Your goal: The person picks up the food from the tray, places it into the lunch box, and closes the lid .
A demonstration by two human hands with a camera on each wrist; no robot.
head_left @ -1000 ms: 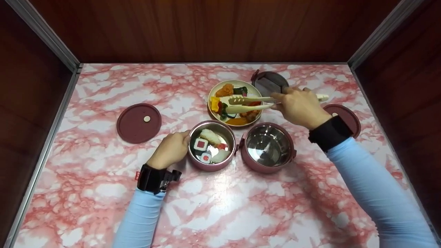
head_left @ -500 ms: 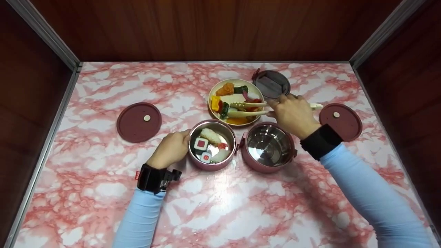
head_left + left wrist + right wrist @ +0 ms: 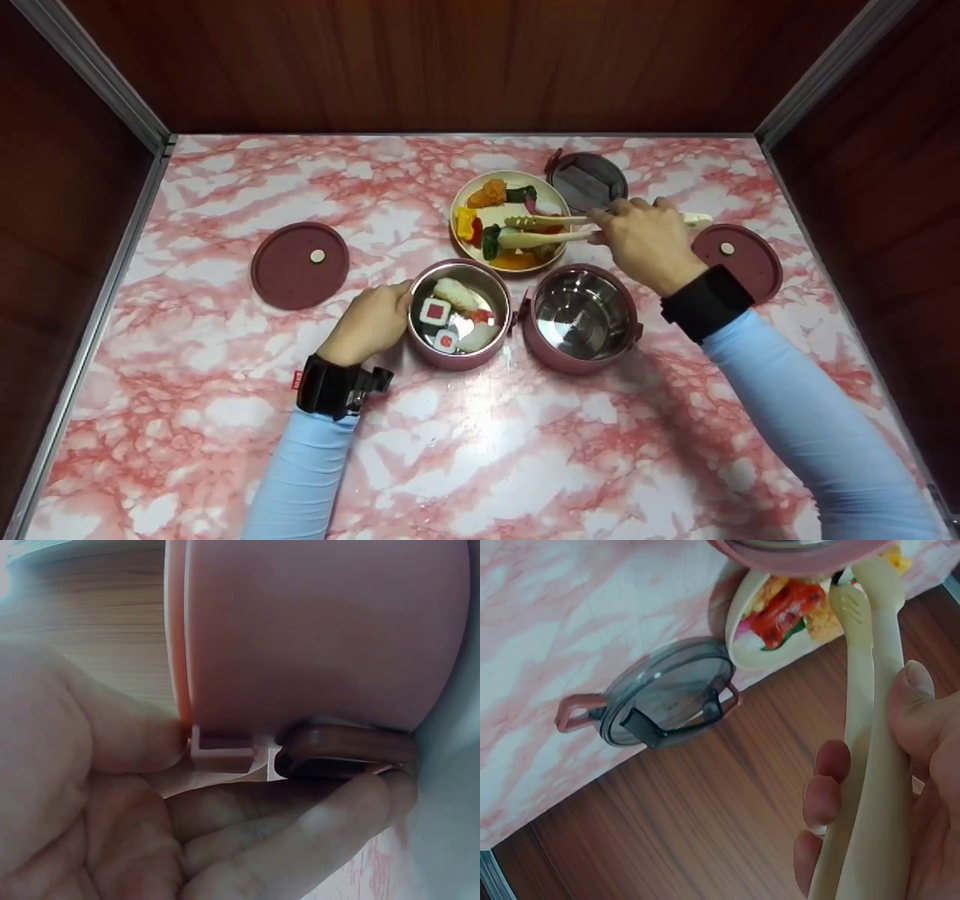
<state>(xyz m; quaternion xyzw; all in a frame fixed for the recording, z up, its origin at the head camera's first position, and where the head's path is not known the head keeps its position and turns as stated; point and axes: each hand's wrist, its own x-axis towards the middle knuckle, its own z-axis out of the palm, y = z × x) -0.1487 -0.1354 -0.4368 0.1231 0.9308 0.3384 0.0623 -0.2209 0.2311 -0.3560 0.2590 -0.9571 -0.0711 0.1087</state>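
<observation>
The right arm reaches forward and inward, its hand [image 3: 649,244] palm-side around cream tongs [image 3: 885,757], thumb on one arm and fingers curled over the other. The left hand [image 3: 371,322] pinches the side of a pink pot [image 3: 461,363], thumb by the rim and fingertips at its brown clasp. Both pots are round with shiny metal interiors; the one being held contains sushi-like pieces. The tongs look smooth, one tip slotted and the other spoon-like. Ahead and left of the right hand, both tips sit over a round cream plate [image 3: 502,217] of colourful food; the second pot [image 3: 574,366] stands nearer the person.
</observation>
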